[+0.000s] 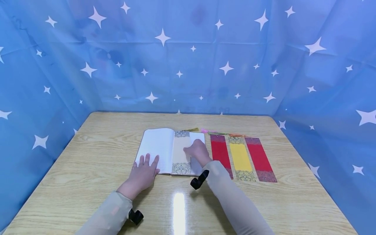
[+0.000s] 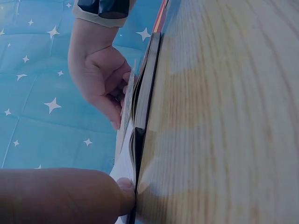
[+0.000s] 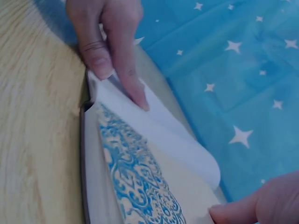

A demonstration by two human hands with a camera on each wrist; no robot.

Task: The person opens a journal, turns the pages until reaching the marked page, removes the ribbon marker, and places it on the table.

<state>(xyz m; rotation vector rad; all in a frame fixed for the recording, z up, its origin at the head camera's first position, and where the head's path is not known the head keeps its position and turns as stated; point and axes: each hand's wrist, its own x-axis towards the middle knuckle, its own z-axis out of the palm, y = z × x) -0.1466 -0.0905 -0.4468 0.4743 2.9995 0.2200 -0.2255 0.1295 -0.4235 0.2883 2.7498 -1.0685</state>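
Note:
An open notebook (image 1: 158,147) with pale pages lies on the wooden table. Along its right page, by the gutter, is a cream bookmark (image 1: 180,148) with blue-patterned ends and a yellowish tassel (image 1: 192,129). My right hand (image 1: 198,151) pinches the bookmark at its right edge, thumb on top and fingers curled. In the left wrist view the bookmark's edge stands slightly off the page. My left hand (image 1: 144,173) rests with spread fingers on the lower part of the left page; its thumb lies at the page's lower edge in the right wrist view.
Right of the notebook lie a red bookmark (image 1: 220,150), a yellow one (image 1: 241,156) and another red one (image 1: 259,155), side by side, with coloured tassels at their far ends. A blue star-printed cloth (image 1: 188,81) surrounds the table (image 1: 108,140).

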